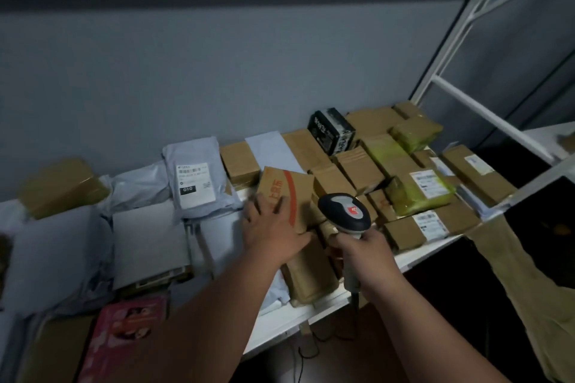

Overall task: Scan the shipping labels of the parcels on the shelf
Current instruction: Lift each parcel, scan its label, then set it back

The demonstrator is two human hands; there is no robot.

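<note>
Mid-scan: left hand point(273, 231) pressing flat on red-printed carton point(287, 193), right hand point(364, 250) clenched round scanner point(343, 211) at 3 o'clock; next, expose label, aim.

One head-worn wide-angle view looks forward and down from just in front of the shelf point(314, 317), close over the parcels point(361, 164), facing the grey wall point(217, 71) behind.
</note>
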